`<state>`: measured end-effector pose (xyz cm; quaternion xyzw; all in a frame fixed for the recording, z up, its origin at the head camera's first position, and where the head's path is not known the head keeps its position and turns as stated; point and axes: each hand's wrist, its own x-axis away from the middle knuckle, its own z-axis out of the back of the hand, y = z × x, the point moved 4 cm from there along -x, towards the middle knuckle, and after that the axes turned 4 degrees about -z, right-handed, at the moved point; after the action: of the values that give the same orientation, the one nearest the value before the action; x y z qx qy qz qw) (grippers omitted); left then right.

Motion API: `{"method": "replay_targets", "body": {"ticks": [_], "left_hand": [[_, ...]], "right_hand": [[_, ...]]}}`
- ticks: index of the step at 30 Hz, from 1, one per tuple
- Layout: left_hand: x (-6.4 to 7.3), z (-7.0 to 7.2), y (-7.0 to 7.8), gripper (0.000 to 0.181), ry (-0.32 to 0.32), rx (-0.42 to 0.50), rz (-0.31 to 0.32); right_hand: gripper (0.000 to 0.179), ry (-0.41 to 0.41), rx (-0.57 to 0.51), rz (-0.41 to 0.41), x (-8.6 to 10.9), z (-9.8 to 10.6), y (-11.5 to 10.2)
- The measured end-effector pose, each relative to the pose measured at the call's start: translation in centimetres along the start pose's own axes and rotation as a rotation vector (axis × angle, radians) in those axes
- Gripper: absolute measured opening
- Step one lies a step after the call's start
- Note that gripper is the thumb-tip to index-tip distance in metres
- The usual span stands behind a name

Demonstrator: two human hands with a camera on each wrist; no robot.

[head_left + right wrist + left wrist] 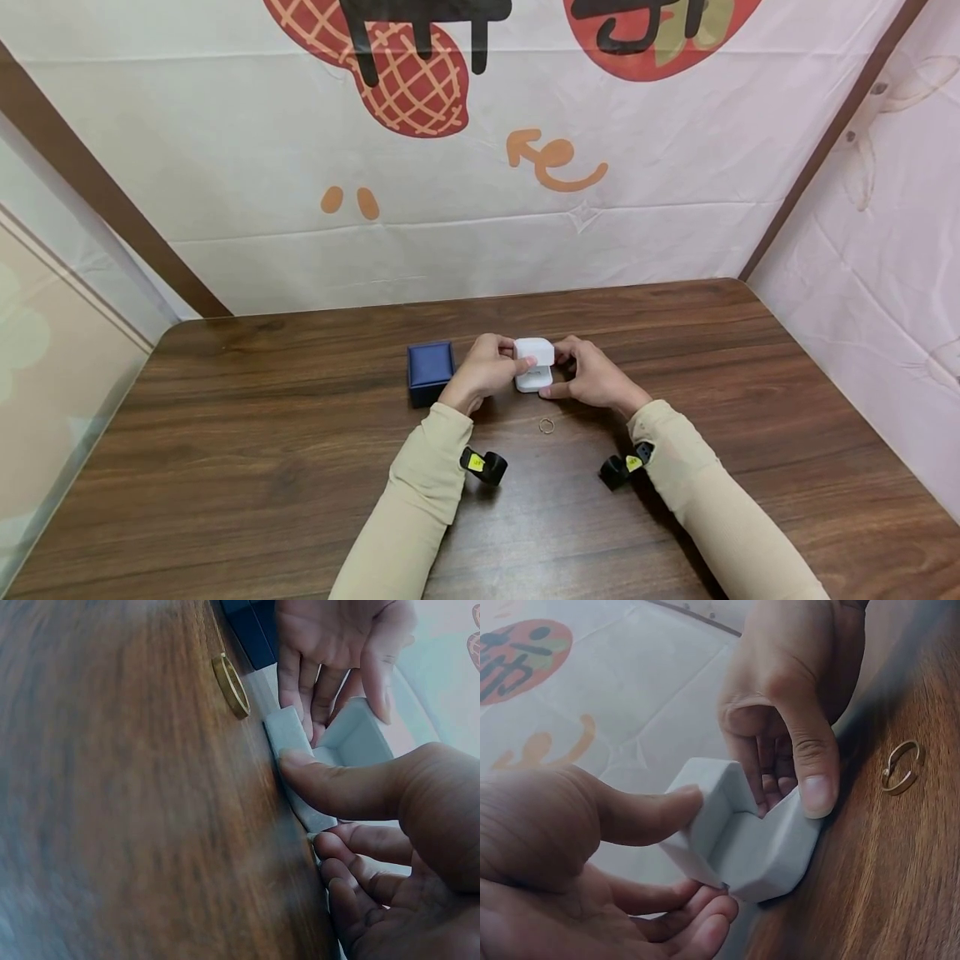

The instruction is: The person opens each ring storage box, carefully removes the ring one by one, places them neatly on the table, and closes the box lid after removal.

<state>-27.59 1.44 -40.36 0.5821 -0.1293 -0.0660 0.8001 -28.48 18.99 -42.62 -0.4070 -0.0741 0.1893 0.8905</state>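
Observation:
A small white ring box (534, 348), its hinged lid raised, is held between both hands in the middle of the table. My left hand (486, 367) pinches the lid, thumb on its outer face and fingers behind. From the other side my right hand (596, 377) grips the base, its thumb pressing the front edge in the right wrist view. Pale lining shows inside the box; part of the interior is hidden. A thin gold ring (901, 784) lies on the wood close to the box, touched by neither hand.
A dark blue box (431, 364) with a closed lid stands just left of my left hand. The brown wooden table (262, 467) reaches back to a printed cloth wall (480, 250). Black wrist cameras (493, 468) hang off both sleeves.

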Motion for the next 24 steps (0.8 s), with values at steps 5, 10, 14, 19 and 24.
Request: {"method": "replay_targets", "body": {"ticks": [5, 10, 14, 19, 24], "left_hand": [[0.3, -0.2, 0.5, 0.03, -0.044, -0.043, -0.032], [0.6, -0.2, 0.7, 0.029, -0.038, -0.106, -0.043], [0.7, -0.2, 0.9, 0.035, -0.031, -0.188, -0.048], [0.7, -0.2, 1.1, 0.039, -0.028, -0.257, -0.06], [0.6, -0.4, 1.1, 0.033, -0.024, -0.33, -0.107]], "right_hand": [[0.045, -0.007, -0.008, 0.004, 0.0, 0.0, 0.1], [0.047, -0.01, -0.012, 0.002, 0.0, 0.0, 0.1], [0.049, -0.01, -0.014, 0.006, 0.1, 0.0, 0.1], [0.05, -0.006, -0.021, 0.013, 0.1, 0.1, -0.1], [0.052, -0.006, -0.029, 0.012, 0.2, 0.1, -0.2]]}}
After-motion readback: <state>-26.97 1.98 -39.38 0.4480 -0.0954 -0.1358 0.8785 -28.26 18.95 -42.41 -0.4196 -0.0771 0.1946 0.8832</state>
